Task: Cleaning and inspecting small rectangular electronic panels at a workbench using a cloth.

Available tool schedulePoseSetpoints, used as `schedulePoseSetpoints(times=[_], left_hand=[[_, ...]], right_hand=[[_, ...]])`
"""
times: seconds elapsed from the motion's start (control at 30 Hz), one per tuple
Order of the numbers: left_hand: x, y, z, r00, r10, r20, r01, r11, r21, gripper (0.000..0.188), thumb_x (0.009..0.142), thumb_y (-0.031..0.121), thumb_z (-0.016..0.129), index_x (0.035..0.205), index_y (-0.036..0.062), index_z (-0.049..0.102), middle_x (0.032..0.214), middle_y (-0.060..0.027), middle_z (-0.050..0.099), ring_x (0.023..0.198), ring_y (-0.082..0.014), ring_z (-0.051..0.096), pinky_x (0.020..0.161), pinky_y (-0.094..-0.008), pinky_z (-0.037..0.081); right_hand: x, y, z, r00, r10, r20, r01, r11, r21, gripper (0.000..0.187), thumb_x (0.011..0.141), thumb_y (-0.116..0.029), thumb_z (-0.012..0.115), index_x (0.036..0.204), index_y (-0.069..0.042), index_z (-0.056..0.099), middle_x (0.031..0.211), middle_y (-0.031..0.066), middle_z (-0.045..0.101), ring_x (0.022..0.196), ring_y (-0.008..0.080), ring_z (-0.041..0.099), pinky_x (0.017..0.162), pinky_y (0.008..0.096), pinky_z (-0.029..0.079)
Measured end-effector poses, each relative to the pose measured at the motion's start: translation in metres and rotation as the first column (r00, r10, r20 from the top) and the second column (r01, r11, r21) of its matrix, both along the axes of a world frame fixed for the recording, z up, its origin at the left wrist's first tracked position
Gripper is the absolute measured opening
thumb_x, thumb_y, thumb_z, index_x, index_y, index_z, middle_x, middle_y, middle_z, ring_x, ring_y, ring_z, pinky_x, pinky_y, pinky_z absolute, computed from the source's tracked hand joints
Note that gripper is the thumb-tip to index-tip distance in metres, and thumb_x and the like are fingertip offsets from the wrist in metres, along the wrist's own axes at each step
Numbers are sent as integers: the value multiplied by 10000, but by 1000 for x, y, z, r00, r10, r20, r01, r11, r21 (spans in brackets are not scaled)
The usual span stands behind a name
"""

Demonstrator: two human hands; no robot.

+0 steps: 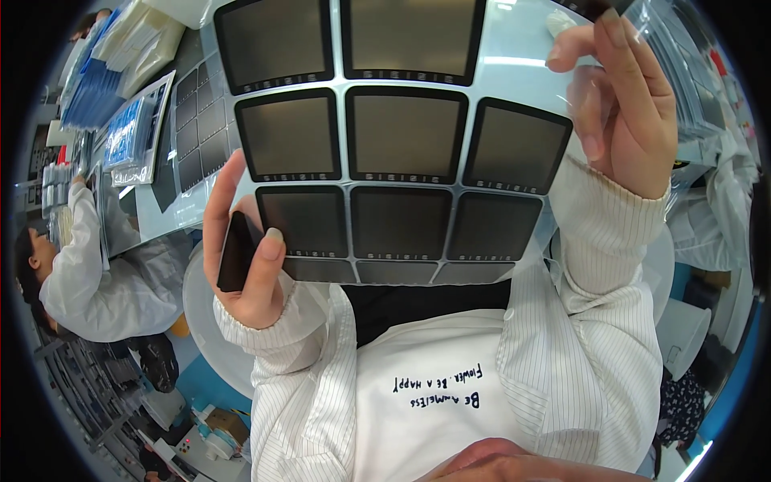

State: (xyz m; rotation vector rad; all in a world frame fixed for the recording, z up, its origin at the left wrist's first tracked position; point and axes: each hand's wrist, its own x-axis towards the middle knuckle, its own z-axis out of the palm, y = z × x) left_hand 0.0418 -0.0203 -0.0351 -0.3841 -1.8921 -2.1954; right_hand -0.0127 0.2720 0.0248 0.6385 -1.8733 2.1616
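A clear film sheet with rows of dark, black-bordered rectangular panels [406, 132] is held up in front of my chest. My left hand [249, 277] grips its lower left edge, with the thumb over a panel. A separate small black panel [238, 253] also lies in the left hand's fingers. At the sheet's upper right, one place shows clear film with no dark panel. My right hand [630, 104] is raised beside that corner, its fingers bent. A dark piece [585, 6] shows at the fingertips, mostly cut off by the top edge.
Another sheet of dark panels [201, 120] lies on the table at left, near blue-and-white packs [132, 136] and stacked plastic sleeves [144, 40]. A person in white [112, 277] sits at far left. More clear sleeves [675, 72] are piled at right.
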Motion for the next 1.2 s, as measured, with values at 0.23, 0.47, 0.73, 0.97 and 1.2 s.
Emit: schedulePoseSetpoints(times=[0.23,0.47,0.73,0.97,1.2], left_hand=[[-5,-24,-6,982,-174,-69,167,981,-102,654,839,84,502,1393,-60,185,1255,-232,491,1127,-257,536,977,-334,379],[-4,-21,-5,999,37,-21,-38,998,-49,651,794,60,581,1357,-75,282,1132,-218,581,985,-217,599,908,-320,413],[0,-30,-9,989,-144,-16,144,989,-39,657,843,83,508,1400,-45,182,1254,-193,501,1139,-245,526,995,-331,355],[3,-26,-5,998,-60,26,60,998,3,649,817,90,583,1366,-62,271,1174,-219,558,1092,-242,556,964,-322,364],[0,-17,-5,1000,-26,6,26,999,33,594,814,95,610,1331,-55,356,1176,-204,562,988,-190,587,896,-287,407]], right_hand=[[-4,-36,11,917,-278,284,346,911,-223,278,951,-129,458,1111,73,562,716,224,624,256,100,393,257,183,263],[-10,-38,11,953,-184,241,247,933,-262,257,942,-114,475,1076,77,583,709,212,632,261,84,394,258,177,265],[-4,-41,13,948,-153,278,229,936,-267,262,942,-123,479,1069,79,588,714,199,640,264,74,392,260,168,265],[-18,-39,22,945,-233,231,284,934,-218,223,931,-139,510,1073,-5,617,722,182,643,272,57,363,275,162,237],[-25,-30,39,932,-334,140,348,932,-96,244,941,-185,497,1067,-14,617,726,134,641,307,33,355,302,149,243]])
